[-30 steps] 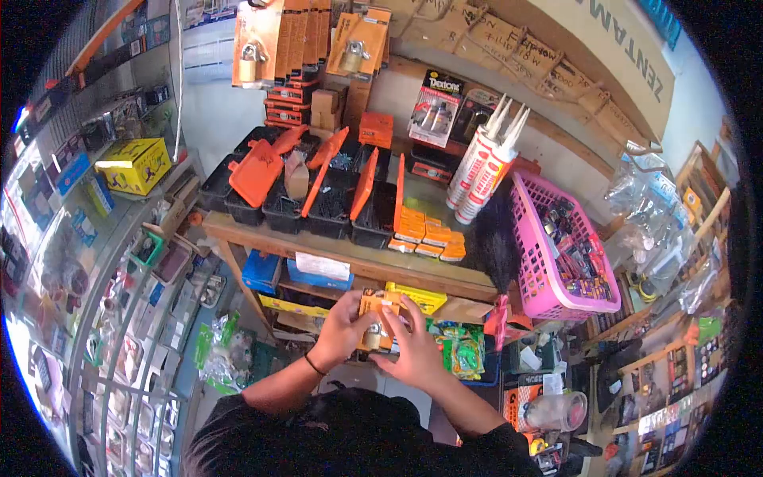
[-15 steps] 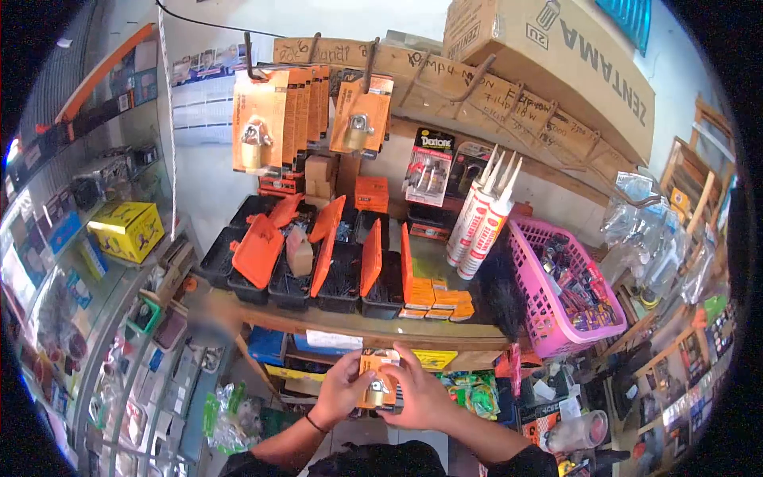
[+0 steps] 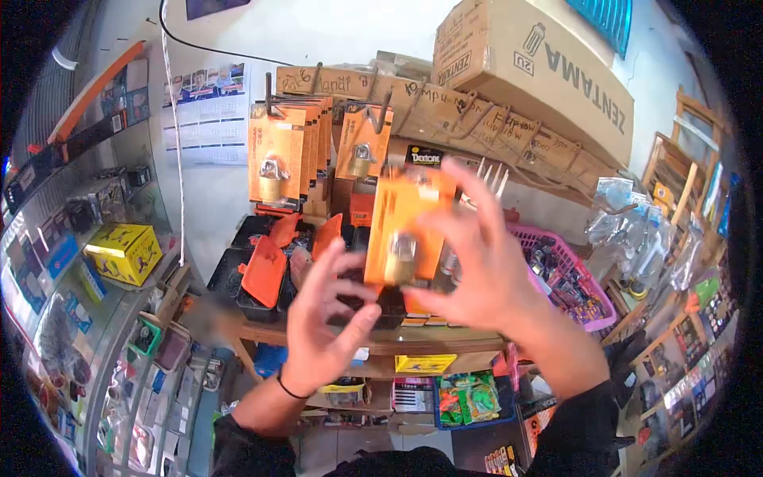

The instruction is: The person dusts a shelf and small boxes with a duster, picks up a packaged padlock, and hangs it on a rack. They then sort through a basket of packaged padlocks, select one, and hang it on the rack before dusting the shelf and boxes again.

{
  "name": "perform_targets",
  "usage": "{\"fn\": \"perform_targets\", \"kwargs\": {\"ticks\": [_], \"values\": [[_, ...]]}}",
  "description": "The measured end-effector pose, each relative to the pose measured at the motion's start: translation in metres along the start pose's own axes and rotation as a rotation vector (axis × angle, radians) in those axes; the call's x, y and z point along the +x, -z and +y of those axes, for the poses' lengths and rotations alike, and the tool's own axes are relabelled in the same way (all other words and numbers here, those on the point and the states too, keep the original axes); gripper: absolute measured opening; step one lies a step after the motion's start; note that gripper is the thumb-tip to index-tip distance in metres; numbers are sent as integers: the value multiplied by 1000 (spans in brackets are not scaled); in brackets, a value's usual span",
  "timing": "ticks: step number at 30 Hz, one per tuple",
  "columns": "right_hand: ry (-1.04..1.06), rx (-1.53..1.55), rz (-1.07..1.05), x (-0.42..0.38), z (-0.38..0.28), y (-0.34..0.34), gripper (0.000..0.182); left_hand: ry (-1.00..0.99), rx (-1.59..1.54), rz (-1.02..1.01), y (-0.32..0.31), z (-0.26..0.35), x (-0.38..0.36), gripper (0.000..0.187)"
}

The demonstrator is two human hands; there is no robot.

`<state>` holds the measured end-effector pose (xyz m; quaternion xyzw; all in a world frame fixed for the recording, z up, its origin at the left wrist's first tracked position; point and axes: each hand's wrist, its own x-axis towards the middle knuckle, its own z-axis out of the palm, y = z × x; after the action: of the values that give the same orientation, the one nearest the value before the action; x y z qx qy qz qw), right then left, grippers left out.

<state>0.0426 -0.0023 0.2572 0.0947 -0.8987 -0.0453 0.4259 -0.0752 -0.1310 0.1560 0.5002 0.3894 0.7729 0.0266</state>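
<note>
An orange padlock pack (image 3: pixel 404 238), with a brass padlock showing on its front, is held up in front of the shelf. Blurred by motion, my right hand (image 3: pixel 489 266) grips the pack's right side between thumb and fingers. To the pack's lower left is my left hand (image 3: pixel 326 322), its fingers apart and holding nothing. Similar padlock packs (image 3: pixel 276 155) hang from a hook at upper left, and another pack (image 3: pixel 363 143) hangs on the hook beside them.
Black bins with orange lids (image 3: pixel 264 272) stand on the wooden shelf (image 3: pixel 373 340). A pink basket (image 3: pixel 592 278) of small packets is on the right. Above is a large cardboard box (image 3: pixel 548 79). A yellow box (image 3: pixel 125 253) sits at left.
Both hands have risen from below the shelf edge to in front of the bins. The left hand has let go of the padlock pack. The view has tilted upward slightly.
</note>
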Motion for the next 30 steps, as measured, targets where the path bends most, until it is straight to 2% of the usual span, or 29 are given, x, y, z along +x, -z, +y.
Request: {"fn": "perform_targets", "kwargs": {"ticks": [2, 4, 9, 12, 18, 22, 25, 30], "values": [[6, -83, -56, 26, -5, 12, 66, -188, 189, -44, 9, 21, 28, 63], [14, -138, -116, 43, -11, 20, 71, -204, 236, -25, 10, 26, 36, 58], [-93, -300, -123, 57, -17, 21, 68, -276, 341, 10, 6, 32, 52, 52], [-74, -340, -181, 60, -15, 24, 65, -291, 344, 22, 2, 35, 51, 50], [-148, -335, -330, 59, -18, 20, 62, -259, 364, 2, 4, 36, 50, 45], [-149, -326, -339, 58, -16, 10, 62, -116, 332, -22, 6, 37, 46, 46], [-162, -428, -367, 60, -15, 0, 64, -137, 293, -42, 11, 27, 42, 49], [-237, -523, -375, 71, -5, -17, 64, -33, 316, -57, 24, 24, 28, 53]]}}
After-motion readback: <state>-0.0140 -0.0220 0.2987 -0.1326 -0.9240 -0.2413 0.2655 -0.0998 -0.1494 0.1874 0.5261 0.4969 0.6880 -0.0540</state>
